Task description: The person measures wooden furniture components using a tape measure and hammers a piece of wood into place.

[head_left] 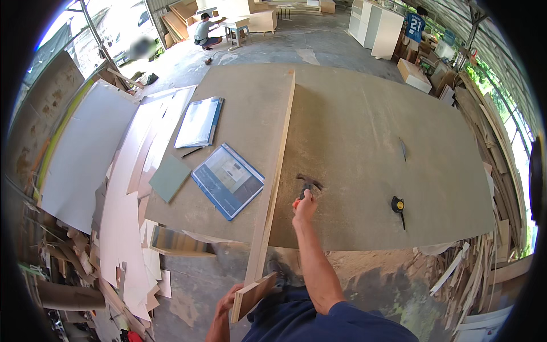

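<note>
My right hand (306, 207) is closed round the handle of a claw hammer (309, 181), whose dark head is over the large brown worktable (376, 188). Left of it, a long narrow wooden board (279, 157) stands on edge across the table and reaches past the near edge toward my body. At its near end a short wooden piece (253, 297) sits crosswise. My left hand (227, 301) grips this short piece from the left; some of its fingers are hidden behind the wood.
Left of the long board lie a blue-bordered folder (228, 180), a stack of papers (199, 122), a green-grey sheet (170, 178) and a dark pen (192, 152). A tape measure (397, 205) rests on the right. Scrap wood (467, 285) is piled lower right. One person (203, 34) squats far off.
</note>
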Demonstrator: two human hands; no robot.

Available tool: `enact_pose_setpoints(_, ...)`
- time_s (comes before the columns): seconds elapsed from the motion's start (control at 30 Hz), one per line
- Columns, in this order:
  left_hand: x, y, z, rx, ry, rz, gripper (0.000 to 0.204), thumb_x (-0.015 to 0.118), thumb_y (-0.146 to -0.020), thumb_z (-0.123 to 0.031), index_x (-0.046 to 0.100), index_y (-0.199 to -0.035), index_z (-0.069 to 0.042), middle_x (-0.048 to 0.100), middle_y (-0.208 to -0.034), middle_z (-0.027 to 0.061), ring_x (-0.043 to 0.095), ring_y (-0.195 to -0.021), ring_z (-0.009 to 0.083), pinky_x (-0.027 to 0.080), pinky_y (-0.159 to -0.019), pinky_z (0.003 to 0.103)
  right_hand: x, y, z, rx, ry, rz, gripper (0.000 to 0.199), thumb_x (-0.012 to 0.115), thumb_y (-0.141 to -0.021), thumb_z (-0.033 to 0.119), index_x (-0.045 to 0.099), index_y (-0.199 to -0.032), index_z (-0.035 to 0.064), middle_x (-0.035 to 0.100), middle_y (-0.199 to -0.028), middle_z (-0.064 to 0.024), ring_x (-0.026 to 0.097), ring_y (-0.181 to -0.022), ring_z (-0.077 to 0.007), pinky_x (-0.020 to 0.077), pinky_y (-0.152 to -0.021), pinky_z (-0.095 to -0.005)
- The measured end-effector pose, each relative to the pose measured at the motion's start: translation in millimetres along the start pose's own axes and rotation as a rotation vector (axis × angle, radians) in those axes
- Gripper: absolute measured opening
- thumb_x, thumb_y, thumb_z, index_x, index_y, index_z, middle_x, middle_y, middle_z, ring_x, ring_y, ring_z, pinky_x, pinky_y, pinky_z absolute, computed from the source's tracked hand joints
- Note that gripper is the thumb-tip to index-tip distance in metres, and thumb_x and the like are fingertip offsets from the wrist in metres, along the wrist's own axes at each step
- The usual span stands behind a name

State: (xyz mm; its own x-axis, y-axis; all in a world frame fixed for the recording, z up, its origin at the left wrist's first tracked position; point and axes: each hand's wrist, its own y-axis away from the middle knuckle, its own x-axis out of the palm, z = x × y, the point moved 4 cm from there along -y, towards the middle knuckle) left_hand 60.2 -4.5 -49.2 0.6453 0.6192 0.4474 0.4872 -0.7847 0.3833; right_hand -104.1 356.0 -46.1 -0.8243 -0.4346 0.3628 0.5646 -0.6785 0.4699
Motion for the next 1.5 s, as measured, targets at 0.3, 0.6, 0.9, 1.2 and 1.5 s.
enact_pose_setpoints(0.3,-3.8,-0.5,-3.8,-0.018,0.004,-0.041,0.060,0.065,-0.085,-0.041,0.057,-0.130,-0.001,0.060,-0.123,0.0069,0.054,-0.111,0.0169,0.041,-0.097,0.030,-4.1,8.8,-10.2,0.135,-0.068,-0.101,0.021,0.053,-0.093,0.030,0.051,-0.085,0.0102,0.050,-0.056,-0.0025,0.048,-0.040,-0.0123,0.0298,-0.033,-0.0273)
enact_pose_setpoints(0.6,-80.7,59.9,65.7,-0.167,0.123,-0.357,0.059,0.063,-0.089,-0.042,0.055,-0.131,-0.002,0.059,-0.124,0.0084,0.056,-0.110,0.0178,0.046,-0.091,0.032,-12.8,-4.7,1.0,0.033,-0.038,-0.025,0.029,0.055,-0.095,0.031,0.050,-0.074,0.0113,0.050,-0.057,-0.0024,0.048,-0.040,-0.0132,0.0311,-0.032,-0.0267)
enact_pose_setpoints(0.9,-99.0,105.8,81.6,-0.278,0.230,-0.324,0.059,0.063,-0.091,-0.043,0.052,-0.133,-0.003,0.056,-0.129,0.0095,0.056,-0.114,0.0199,0.051,-0.087,0.034,-8.7,-103.5,42.4,-0.167,-0.178,-0.256,0.026,0.052,-0.098,0.031,0.053,-0.089,0.0069,0.053,-0.060,-0.0044,0.049,-0.043,-0.0135,0.0329,-0.036,-0.0276)
enact_pose_setpoints(1.2,-102.8,109.5,90.2,-0.294,0.277,-0.267,0.061,0.065,-0.089,-0.043,0.052,-0.133,-0.003,0.055,-0.130,0.0099,0.056,-0.114,0.0209,0.050,-0.087,0.035,19.1,-160.5,17.5,-0.278,0.152,-0.013,0.025,0.057,-0.092,0.030,0.055,-0.079,0.0087,0.050,-0.061,-0.0026,0.049,-0.046,-0.0137,0.0375,-0.041,-0.0290)
enact_pose_setpoints(1.5,-112.8,112.0,96.0,-0.280,0.327,-0.240,0.063,0.066,-0.088,-0.044,0.052,-0.134,-0.003,0.054,-0.131,0.0103,0.055,-0.115,0.0218,0.050,-0.088,0.035,48.3,-118.7,25.6,-0.251,-0.015,-0.166,0.019,0.053,-0.094,0.023,0.053,-0.083,0.0072,0.049,-0.057,-0.0036,0.050,-0.043,-0.0134,0.0338,-0.037,-0.0281)
